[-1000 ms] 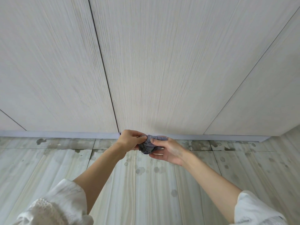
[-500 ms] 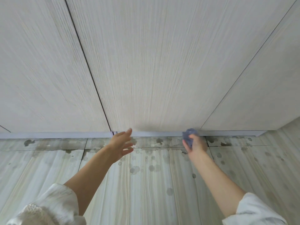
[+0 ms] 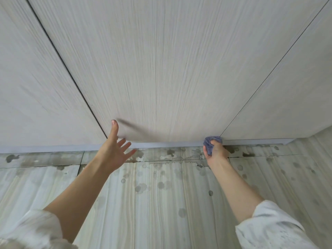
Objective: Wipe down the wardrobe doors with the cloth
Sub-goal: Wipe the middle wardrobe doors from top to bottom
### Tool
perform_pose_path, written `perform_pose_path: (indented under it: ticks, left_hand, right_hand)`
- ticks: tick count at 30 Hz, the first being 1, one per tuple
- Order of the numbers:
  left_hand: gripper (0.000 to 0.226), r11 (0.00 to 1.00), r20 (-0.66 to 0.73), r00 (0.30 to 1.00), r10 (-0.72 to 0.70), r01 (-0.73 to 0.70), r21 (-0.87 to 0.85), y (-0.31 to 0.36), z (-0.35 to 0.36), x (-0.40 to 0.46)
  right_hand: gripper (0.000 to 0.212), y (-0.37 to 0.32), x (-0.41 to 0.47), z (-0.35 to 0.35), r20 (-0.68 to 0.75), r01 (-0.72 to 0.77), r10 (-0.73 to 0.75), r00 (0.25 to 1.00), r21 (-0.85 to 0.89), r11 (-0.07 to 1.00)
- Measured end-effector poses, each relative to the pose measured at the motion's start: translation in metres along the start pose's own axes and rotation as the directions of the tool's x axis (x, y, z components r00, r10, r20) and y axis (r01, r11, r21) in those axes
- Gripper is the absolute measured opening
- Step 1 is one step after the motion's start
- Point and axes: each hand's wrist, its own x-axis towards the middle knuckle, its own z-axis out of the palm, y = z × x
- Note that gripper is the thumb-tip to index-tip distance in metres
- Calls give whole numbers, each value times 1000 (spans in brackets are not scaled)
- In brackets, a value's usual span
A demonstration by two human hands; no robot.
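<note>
The bunched blue-grey cloth [image 3: 210, 143] is clenched in my right hand [image 3: 216, 152], pressed at the bottom right corner of the middle wardrobe door [image 3: 161, 69]. My left hand [image 3: 113, 151] reaches out with fingers spread, holding nothing, above the water-spotted floor [image 3: 161, 194].

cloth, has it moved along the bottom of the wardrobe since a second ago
Yes. The cloth, gripped by the right hand, went right from the left door seam to the right door seam.
</note>
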Motion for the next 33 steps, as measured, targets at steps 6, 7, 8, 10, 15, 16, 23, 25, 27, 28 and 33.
perform_pose_path:
  ticks: [6,7,8,10,15,16,23,25,27,28,33]
  left_hand:
    - [112,993,-36,999,3,-8,-122,4,7,8]
    - [112,992,-42,999,4,-9,-126,4,8,8]
    - [111,991,-47,999,5,-11,-130,4,8,8]
    - [110,989,-63,998,3,-12,-146,4,10,7]
    - [107,990,-61,998,2,-11,-143,5,10,7]
    - [107,990,-61,998,-4,-5,-144,6,9,7]
    - [107,982,-84,996,-40,23,-189,11,12,4]
    - [106,981,-87,995,-46,28,-192,12,12,4]
    - [106,981,-89,995,-46,28,-192,12,12,4]
    - [106,981,-84,995,-44,27,-193,12,12,4]
    - [108,979,-83,996,-43,25,-200,13,13,2]
  right_hand:
    - [24,12,-16,16,149,298,-293,944,-11,954]
    - [21,13,-15,18,130,273,-268,955,-24,962]
    - [19,16,-11,18,104,212,-206,973,-50,976]
    - [17,18,-2,12,72,41,-32,997,-133,990]
    - [26,20,-7,24,103,63,-46,994,-175,983]
    - [20,21,-14,31,108,120,-105,989,-140,983]
    - [20,30,-9,27,140,43,-1,990,-303,952]
    - [19,37,-9,29,136,36,8,991,-320,947]
    - [15,45,-21,40,172,72,-29,985,-251,965]
    - [14,49,-31,46,205,72,-25,978,-227,971]
    - [29,61,-32,53,242,-73,155,958,-318,945]
